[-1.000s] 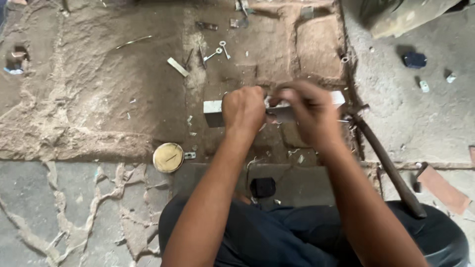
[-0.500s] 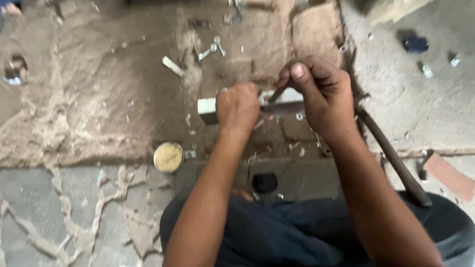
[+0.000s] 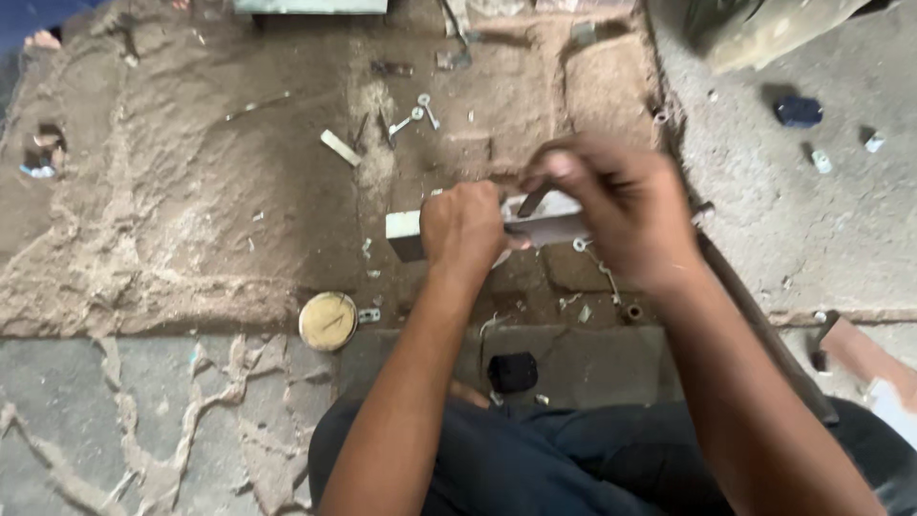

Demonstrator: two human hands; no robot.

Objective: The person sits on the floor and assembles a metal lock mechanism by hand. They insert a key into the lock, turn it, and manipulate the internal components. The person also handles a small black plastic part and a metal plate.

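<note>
My left hand point(image 3: 463, 227) is closed around a pale metal block point(image 3: 406, 234) that lies on the dirt-covered ground in the middle of the head view. Only the block's left end and a grey strip point(image 3: 554, 227) to the right of my fist show. My right hand point(image 3: 616, 205) hovers just right of it, blurred, fingers pinched on a thin dark tool point(image 3: 535, 201) whose tip points down at the block's top. What the tool is I cannot tell.
A round yellowish tin lid point(image 3: 328, 320) lies to the lower left. Small screws and eye bolts point(image 3: 415, 115) are scattered farther away. A long dark bar point(image 3: 755, 325) runs under my right forearm. A black lump point(image 3: 513, 373) sits near my knees, a blue object point(image 3: 798, 112) at far right.
My right hand rose from beside the left fist, then came back down over the block with the thin tool. The left hand stayed gripping the block.
</note>
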